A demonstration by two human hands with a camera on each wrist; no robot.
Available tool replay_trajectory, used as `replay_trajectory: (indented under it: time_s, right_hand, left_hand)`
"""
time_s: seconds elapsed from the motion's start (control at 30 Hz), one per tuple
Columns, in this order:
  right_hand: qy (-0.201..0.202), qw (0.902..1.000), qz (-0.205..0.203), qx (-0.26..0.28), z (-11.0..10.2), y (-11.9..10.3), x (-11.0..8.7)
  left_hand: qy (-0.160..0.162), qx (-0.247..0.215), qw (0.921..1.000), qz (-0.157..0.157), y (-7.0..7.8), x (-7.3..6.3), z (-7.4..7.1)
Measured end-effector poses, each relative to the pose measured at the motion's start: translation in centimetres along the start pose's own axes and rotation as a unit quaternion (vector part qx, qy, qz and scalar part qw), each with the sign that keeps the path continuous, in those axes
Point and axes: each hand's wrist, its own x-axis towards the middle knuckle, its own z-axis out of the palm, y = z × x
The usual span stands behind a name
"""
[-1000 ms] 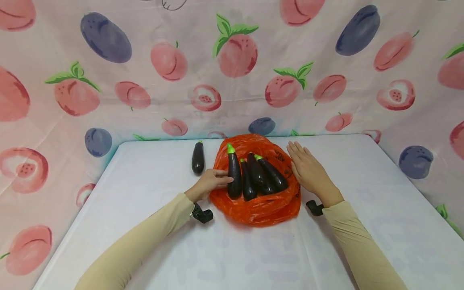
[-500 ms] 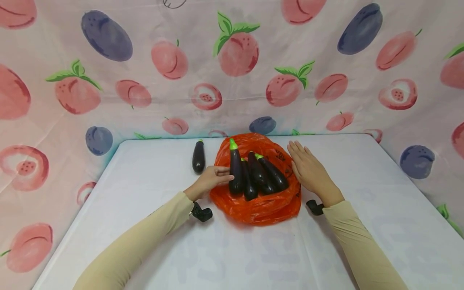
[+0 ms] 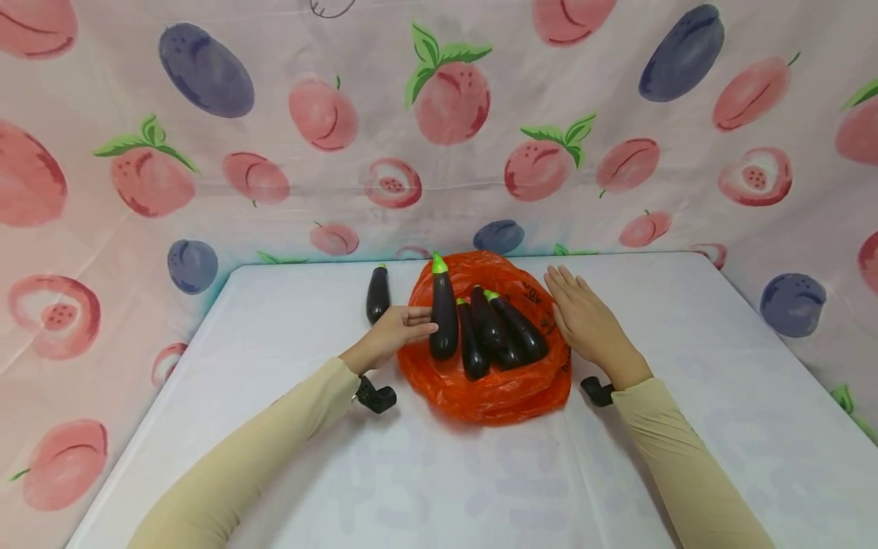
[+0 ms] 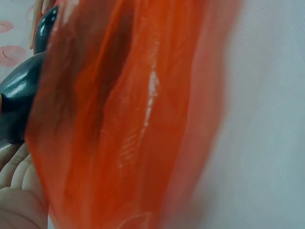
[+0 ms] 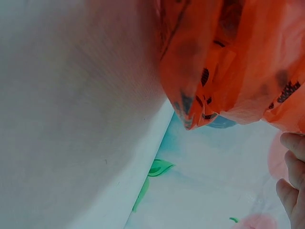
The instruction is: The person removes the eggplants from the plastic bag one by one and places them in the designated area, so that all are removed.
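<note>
In the head view my left hand (image 3: 392, 333) pinches a dark eggplant (image 3: 443, 320) with a bright green cap, thumb on the near side. This eggplant stands nearly upright over the left part of an orange-red plastic bag (image 3: 473, 400). Several more eggplants (image 3: 494, 332) lie side by side in the bag's open mouth. My right hand (image 3: 590, 320), fingers straight and together, rests against the bag's right side. The left wrist view catches part of the held eggplant (image 4: 21, 90) behind the bag's film (image 4: 124, 119). In the right wrist view only fingertips (image 5: 295, 148) appear beside the bag.
A single eggplant (image 3: 378, 295) lies on the white tabletop (image 3: 288, 305) left of the bag, its lower end close to my left hand. Behind the table hangs a fruit-print cloth (image 3: 384, 114). Black wrist cameras sit under both wrists.
My left hand has lifted the pinched eggplant slightly up and away from the other eggplants, and its wrist has shifted a little left. The right hand and the bag stay about where they were.
</note>
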Motion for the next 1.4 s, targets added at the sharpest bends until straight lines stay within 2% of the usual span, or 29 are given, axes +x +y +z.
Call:
replay_trajectory:
  time_s: [0.23,0.43,0.6,0.9,1.1,1.4]
  right_hand:
    - [-0.009,1.0,0.003,-0.002,-0.1,0.1,0.1]
    - [-0.008,1.0,0.003,0.0,-0.2,0.0,0.0]
    - [-0.004,1.0,0.002,0.0,-0.2,0.1,0.0]
    - [0.014,0.9999,-0.001,0.002,-0.3,0.0,-0.1]
    - [0.007,0.9999,0.005,0.006,-0.4,0.2,0.0]
    - [0.006,1.0,0.003,0.001,-0.6,0.2,0.0]
  left_hand:
    - [0.005,-0.004,1.0,0.003,0.9,-0.5,-0.6]
    - [0.002,0.009,0.9998,0.019,1.7,-1.0,-1.4]
    - [0.004,-0.001,0.9998,0.017,2.1,-1.0,-1.9]
    - [0.015,-0.004,0.9998,0.011,2.1,-1.5,-3.2]
    - [0.032,0.014,0.9994,-0.004,2.0,-1.9,-4.5]
    - [0.041,0.009,0.9991,0.0,1.8,-2.4,-6.7]
